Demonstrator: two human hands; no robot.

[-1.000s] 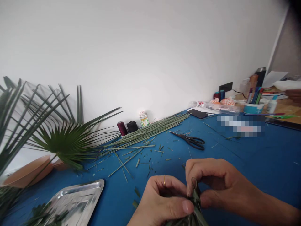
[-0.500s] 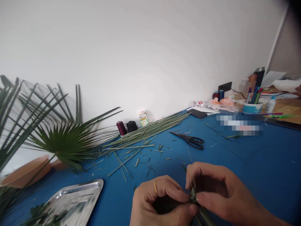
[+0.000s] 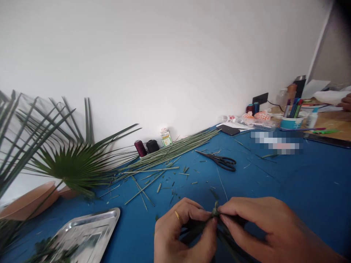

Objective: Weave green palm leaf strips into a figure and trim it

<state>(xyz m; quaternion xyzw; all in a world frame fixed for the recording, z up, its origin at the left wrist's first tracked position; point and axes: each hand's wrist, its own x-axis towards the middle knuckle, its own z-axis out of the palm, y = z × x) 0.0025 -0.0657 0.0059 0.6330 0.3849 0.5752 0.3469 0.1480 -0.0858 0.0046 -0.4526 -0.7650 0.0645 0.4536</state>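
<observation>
Between my two hands is a small knotted piece of green palm leaf (image 3: 215,210), its strips trailing down toward me. My left hand (image 3: 186,230), with a gold ring on one finger, pinches the knot from the left between thumb and forefinger. From the right, my right hand (image 3: 263,226) pinches it with thumb and fingertips. The lower ends of the strips run under my hands and out of the frame. Beyond them lie black-handled scissors (image 3: 223,162) on the blue table (image 3: 307,182), and a thin pale thread reaches toward my hands.
Cut green strips (image 3: 170,149) lie along the wall by thread spools (image 3: 140,149). A fan palm leaf (image 3: 68,166), an orange bowl (image 3: 30,202) and a metal tray (image 3: 109,219) are on the left. Pens in a blue cup (image 3: 291,123) stand right; another person's hand (image 3: 347,102) shows at the edge.
Both hands have shifted; the right fingers have come down from above the knot to its right side. The knot now shows more clearly between the fingertips.
</observation>
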